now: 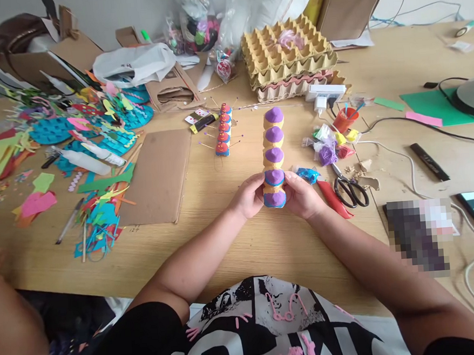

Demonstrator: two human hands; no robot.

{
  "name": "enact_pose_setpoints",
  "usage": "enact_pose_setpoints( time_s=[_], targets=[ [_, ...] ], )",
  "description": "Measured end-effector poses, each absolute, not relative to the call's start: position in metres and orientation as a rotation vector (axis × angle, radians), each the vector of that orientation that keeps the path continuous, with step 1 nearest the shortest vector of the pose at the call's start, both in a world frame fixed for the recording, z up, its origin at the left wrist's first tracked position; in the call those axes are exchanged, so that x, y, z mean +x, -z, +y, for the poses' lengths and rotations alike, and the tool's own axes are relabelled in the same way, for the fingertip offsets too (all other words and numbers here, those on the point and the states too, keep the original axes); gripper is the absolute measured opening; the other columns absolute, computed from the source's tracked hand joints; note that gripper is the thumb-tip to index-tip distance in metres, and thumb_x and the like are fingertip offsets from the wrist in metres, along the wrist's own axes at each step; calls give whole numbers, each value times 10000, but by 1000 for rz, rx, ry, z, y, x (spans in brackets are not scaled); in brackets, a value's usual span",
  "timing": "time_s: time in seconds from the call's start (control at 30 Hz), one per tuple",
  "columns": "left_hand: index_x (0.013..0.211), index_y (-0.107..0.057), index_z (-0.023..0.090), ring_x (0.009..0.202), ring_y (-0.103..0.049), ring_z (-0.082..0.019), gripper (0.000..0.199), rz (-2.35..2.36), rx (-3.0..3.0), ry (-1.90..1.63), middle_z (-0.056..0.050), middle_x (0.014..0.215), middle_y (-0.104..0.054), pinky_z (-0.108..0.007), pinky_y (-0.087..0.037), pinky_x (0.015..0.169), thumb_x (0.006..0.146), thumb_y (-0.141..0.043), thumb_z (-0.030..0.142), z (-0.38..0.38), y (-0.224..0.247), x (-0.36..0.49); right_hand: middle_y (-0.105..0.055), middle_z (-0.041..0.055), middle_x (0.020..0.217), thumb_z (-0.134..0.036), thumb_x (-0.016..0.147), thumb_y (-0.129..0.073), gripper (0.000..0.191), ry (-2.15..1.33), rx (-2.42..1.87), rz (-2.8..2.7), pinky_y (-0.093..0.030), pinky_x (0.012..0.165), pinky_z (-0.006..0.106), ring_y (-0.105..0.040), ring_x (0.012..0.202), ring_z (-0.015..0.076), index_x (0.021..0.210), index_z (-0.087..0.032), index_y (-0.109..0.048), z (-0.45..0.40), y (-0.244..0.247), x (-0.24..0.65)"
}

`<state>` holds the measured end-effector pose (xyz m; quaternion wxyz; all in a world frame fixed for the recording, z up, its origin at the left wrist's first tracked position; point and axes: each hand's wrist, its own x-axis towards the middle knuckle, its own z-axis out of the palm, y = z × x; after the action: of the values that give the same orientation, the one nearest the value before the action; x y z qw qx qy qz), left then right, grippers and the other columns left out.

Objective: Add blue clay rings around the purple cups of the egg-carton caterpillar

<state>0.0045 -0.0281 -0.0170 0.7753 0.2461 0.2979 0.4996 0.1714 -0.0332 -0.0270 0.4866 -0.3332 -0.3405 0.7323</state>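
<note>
A long strip of egg-carton cups point(275, 154) stands out over the middle of the table, its cups topped with purple and the nearer ones edged in blue, the rest yellowish. My left hand point(252, 197) grips its left side near the close end, and my right hand point(301, 194) grips the right side at the same level. Beyond my left hand sits a smaller strip in red and blue point(223, 130) with thin sticks poking out at its sides. A blue packet point(307, 174) lies just beyond my right hand.
Cardboard point(156, 178), paper scraps point(101, 214) and glue bottles point(85, 162) lie left. Egg trays point(289, 55) are stacked at the back. Scissors point(349, 190), clay packets point(326, 150), a red cup point(345, 120) and cables are right. Another person's arm point(11, 312) rests at far left.
</note>
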Motion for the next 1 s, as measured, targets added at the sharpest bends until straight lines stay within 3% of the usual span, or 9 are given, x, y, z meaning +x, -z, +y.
enact_pose_setpoints(
  time_s=[0.23,0.4,0.67,0.8,1.0],
  targets=[
    [877,-788,144,789,-710,-172,307,606,534,-1031,-62,896,-796,-301,-548,716,862,-939,410,-32,16,8,-747,1,836,-648,788,-963,455,-1705,-810,-817,-594,719,339,-664,748,184,877,-274,-721,-38,32,177],
    [962,-793,153,816,-736,-186,305,604,476,-1023,-64,952,-819,-311,-573,737,897,-908,428,-32,19,8,-739,-3,831,-649,758,-989,471,-1749,-814,-798,-595,726,337,-663,754,182,861,-277,-719,-35,34,180],
    [910,-788,132,786,-723,-160,209,670,462,-1047,-53,897,-806,-278,-581,720,954,-842,329,-33,14,6,-774,14,845,-572,783,-997,407,-1832,-693,-755,-593,721,337,-683,763,189,869,-251,-762,-37,36,177],
    [875,-773,144,742,-704,-150,229,692,478,-1034,-38,850,-790,-279,-570,696,972,-831,343,-33,15,5,-785,24,850,-602,817,-957,409,-1875,-653,-779,-598,740,357,-687,759,198,927,-239,-806,-39,33,176],
    [932,-783,143,793,-727,-166,220,683,447,-1022,-56,910,-803,-289,-566,737,975,-819,355,-34,14,7,-763,18,819,-571,803,-972,389,-1821,-674,-745,-569,713,345,-664,739,189,859,-241,-773,-41,30,176]
  ],
)
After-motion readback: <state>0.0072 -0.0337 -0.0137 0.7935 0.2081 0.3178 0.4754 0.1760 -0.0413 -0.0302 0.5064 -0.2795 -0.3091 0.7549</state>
